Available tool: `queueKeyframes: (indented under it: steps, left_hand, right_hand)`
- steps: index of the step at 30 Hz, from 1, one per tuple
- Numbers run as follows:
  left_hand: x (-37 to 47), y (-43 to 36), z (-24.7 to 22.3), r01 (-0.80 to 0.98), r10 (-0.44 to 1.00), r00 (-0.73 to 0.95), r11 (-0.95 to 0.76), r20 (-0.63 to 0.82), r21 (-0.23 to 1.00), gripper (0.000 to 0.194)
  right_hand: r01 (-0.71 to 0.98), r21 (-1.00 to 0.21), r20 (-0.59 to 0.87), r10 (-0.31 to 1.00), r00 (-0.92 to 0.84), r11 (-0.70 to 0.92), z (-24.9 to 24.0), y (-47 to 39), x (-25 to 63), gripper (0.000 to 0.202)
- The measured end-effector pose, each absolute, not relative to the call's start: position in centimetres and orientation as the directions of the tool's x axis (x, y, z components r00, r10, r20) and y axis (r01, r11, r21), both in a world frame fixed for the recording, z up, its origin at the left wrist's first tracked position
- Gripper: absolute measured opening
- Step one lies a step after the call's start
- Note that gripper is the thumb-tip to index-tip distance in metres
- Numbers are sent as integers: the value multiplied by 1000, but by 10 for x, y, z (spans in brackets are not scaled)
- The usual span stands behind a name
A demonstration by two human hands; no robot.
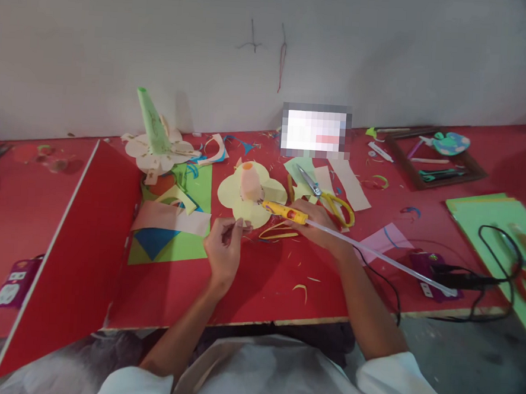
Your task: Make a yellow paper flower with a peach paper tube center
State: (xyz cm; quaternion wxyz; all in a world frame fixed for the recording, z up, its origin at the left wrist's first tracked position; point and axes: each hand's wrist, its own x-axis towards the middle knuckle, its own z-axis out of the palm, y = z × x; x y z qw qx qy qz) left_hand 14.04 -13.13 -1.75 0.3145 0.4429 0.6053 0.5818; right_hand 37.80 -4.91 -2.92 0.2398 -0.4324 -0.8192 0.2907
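Note:
A pale yellow paper flower [251,213] lies on the red table, with a peach paper cone [250,184] standing at its middle. In my right hand [317,221] is a yellow hot glue gun [284,211], a long clear glue stick [375,254] trailing from its back. The nozzle points at the cone's base, where the two meet the flower; contact is too small to tell. My left hand [225,248] is closed in a pinch at the flower's near edge. Yellow-handled scissors [329,198] lie beyond my right hand on paper scraps.
A finished-looking green cone on a cream flower [154,128] stands back left. Beside it rises a red divider [73,239]. Coloured scraps [170,215] cover the left. At right are a wooden frame [424,184], a purple box [434,276], black cable [476,281] and green sheets [488,220].

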Motion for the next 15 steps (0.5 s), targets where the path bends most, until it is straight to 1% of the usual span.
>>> queueKeyframes:
  steps: [3, 7, 11, 15]
  left_hand:
    - [144, -134, -27, 146, 925, -373, -19, 73, 989, 33]
    - [145, -138, -40, 127, 957, -290, 69, -30, 989, 32]
    - [144, -141, -45, 122, 959, -272, 118, -81, 986, 31]
    - [144, -146, -45, 67, 954, -273, 149, -126, 987, 32]
  right_hand:
    - [583, -672, 125, 847, -517, 456, -29, -49, 377, 44]
    - [647, -611, 55, 839, -541, 457, -31, -48, 373, 38]
    - [671, -565, 15, 819, -574, 480, -36, -46, 367, 35]
    - [673, -547, 21, 812, -584, 498, -38, -46, 367, 33]
